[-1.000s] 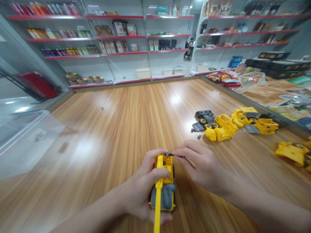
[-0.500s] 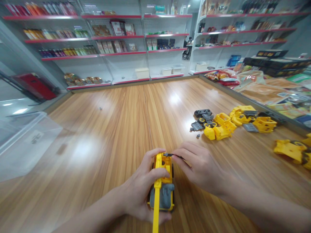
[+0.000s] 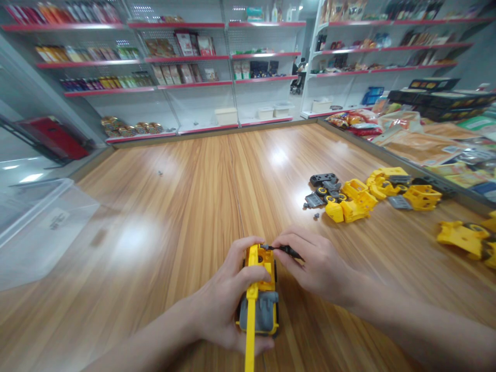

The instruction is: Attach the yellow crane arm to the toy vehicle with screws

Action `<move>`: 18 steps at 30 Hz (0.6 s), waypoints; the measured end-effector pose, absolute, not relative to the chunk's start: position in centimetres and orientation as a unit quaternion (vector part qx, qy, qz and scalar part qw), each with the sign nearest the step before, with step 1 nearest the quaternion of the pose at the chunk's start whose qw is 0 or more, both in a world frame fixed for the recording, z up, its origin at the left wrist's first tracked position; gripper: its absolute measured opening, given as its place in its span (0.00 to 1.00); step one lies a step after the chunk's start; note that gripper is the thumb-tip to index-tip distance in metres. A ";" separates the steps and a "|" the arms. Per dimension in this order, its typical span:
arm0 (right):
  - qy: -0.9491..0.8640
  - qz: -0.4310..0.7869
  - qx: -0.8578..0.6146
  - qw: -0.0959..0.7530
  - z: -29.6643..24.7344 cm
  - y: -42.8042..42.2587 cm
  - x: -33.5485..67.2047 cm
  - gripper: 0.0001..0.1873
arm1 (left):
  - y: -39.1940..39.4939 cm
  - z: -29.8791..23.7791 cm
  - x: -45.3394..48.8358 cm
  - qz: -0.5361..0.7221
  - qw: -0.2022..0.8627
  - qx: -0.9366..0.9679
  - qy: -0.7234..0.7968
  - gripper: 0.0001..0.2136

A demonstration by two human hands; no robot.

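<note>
My left hand (image 3: 228,297) is wrapped round a yellow and grey toy crane truck (image 3: 264,310), with the thumb across its body. The truck's long yellow boom (image 3: 250,330) points toward me. My right hand (image 3: 315,266) pinches a small black screwdriver (image 3: 289,251), held almost level. Its tip meets a small grey piece at the truck's far end, near my left fingertips; exactly how the tip sits there is too small to tell.
Yellow toy parts (image 3: 352,206) and black and grey pieces (image 3: 323,180) lie in a pile at right, with more yellow parts (image 3: 461,238) at the right edge. A clear plastic bin (image 3: 46,237) stands at left. Bagged goods (image 3: 422,144) lie beyond the table's right rim.
The fingers of my right hand have shifted slightly on the screwdriver, so more of its black handle shows. My left hand and the truck stay nearly where they were.
</note>
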State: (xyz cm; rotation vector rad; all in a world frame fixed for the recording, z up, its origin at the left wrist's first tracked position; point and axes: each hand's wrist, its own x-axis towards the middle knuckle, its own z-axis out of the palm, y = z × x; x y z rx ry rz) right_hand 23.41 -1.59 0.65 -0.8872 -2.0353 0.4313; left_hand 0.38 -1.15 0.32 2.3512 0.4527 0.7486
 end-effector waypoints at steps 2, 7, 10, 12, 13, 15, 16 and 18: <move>-0.811 0.183 -0.362 0.422 0.6 -1.6 23.4 0.05 | -1.2 0.3 0.4 0.287 0.307 0.891 0.171 0.39; -0.806 0.199 -0.383 0.406 0.4 -1.3 23.4 0.06 | -1.2 0.3 0.5 0.300 0.298 0.889 0.174 0.40; -0.802 0.197 -0.386 0.410 0.3 -1.2 23.4 0.06 | -1.2 0.3 0.5 0.304 0.294 0.890 0.169 0.41; -0.803 0.198 -0.381 0.413 0.5 -1.3 23.4 0.05 | -1.2 0.4 0.6 0.305 0.293 0.891 0.165 0.41; -0.804 0.198 -0.378 0.413 0.6 -1.4 23.5 0.04 | -1.1 0.4 0.6 0.303 0.295 0.891 0.164 0.41; -0.809 0.193 -0.368 0.415 0.9 -1.4 23.6 0.05 | -1.1 0.5 0.6 0.296 0.300 0.892 0.160 0.40; -0.813 0.186 -0.364 0.414 0.9 -1.4 23.6 0.05 | -1.1 0.6 0.6 0.290 0.303 0.894 0.158 0.39; -0.822 0.167 -0.359 0.410 1.0 -1.4 23.7 0.05 | -1.1 0.6 0.6 0.283 0.304 0.897 0.154 0.39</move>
